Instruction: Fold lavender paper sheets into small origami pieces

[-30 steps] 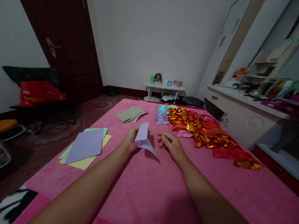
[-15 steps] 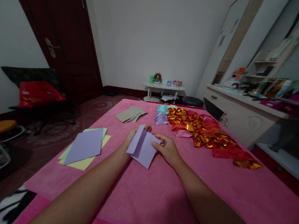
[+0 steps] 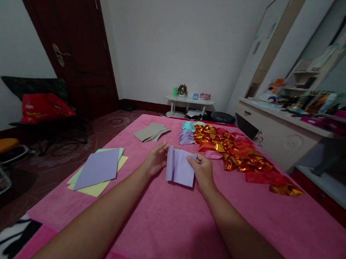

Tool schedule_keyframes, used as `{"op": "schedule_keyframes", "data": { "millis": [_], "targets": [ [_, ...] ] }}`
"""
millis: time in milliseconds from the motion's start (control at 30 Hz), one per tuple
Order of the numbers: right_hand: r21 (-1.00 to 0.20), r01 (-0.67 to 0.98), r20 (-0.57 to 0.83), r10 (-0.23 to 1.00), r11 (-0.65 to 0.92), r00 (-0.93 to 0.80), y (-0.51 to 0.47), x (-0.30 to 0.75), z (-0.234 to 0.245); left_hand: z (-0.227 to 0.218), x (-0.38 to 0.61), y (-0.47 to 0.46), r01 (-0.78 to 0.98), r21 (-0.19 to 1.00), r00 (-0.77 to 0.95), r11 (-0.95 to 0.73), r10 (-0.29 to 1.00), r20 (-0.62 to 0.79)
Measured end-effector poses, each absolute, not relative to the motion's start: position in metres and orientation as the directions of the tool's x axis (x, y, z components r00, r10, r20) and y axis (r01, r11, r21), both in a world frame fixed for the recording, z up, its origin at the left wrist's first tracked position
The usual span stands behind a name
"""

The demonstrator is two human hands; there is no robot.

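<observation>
— Since a moment ago your lilac paper (image 3: 181, 167) has turned from a slant to square in front of you, and your right hand (image 3: 203, 171) has slid to its right edge. How are your fingers?

— Your right thumb and fingers pinch that edge. Your left hand (image 3: 156, 159) is loosely curled against the raised left flap; you cannot tell whether it grips. The paper sits low over the pink cloth (image 3: 167, 223), between both hands.

— What lies around you?

— To your left, well apart, a stack of lilac, yellow and green sheets (image 3: 98, 170). Beyond your left hand, a fan of grey sheets (image 3: 151, 131). Just past your right hand, a pink folded piece (image 3: 212, 154), then the red and gold foil pieces (image 3: 236, 151) spreading right. Small lilac folds (image 3: 186, 137) and blue folds (image 3: 188, 125) lie beside them. Nothing stands between your hands and the paper.

— Any containers?

— Far off, a green cup (image 3: 175, 91) on the white side table (image 3: 189, 101) and a dark round bin (image 3: 223, 117) beside it; their contents do not show.
</observation>
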State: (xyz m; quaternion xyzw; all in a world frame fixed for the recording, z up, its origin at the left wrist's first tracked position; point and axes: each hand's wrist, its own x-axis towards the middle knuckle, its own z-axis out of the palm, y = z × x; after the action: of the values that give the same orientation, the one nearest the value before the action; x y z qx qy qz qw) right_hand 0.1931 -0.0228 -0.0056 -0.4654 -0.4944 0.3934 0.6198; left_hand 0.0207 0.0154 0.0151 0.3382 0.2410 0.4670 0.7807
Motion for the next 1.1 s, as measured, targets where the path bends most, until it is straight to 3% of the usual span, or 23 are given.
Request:
{"op": "schedule_keyframes", "data": {
  "millis": [133,233,367,533,833,1100],
  "targets": [
    [-0.955,0.070,0.298,0.922,0.290,0.249,-0.024,0.192,-0.003,0.014,0.025,0.013,-0.404,0.880,0.469,0.249,0.883,-0.034],
    [-0.948,0.076,0.318,0.907,0.309,0.276,-0.024,0.191,-0.001,0.011,0.024,0.016,-0.368,0.905,0.406,0.212,0.913,-0.048],
    [-0.950,0.027,0.303,0.894,0.312,0.331,-0.024,0.193,-0.001,0.007,0.019,0.024,-0.406,0.894,0.325,0.190,0.944,-0.053],
    [-0.938,0.001,0.321,0.870,0.345,0.374,-0.021,0.196,-0.004,0.004,0.019,0.027,-0.461,0.857,0.378,0.230,0.925,-0.046],
    [-0.916,0.019,0.377,0.842,0.402,0.386,-0.024,0.192,0.000,0.008,0.030,0.018,-0.391,0.821,0.405,0.415,0.879,-0.251],
    [-0.917,0.099,0.399,0.873,0.387,0.281,-0.026,0.194,0.000,0.017,0.025,0.014,-0.212,0.969,0.408,0.124,0.913,-0.027]
  ]
}}
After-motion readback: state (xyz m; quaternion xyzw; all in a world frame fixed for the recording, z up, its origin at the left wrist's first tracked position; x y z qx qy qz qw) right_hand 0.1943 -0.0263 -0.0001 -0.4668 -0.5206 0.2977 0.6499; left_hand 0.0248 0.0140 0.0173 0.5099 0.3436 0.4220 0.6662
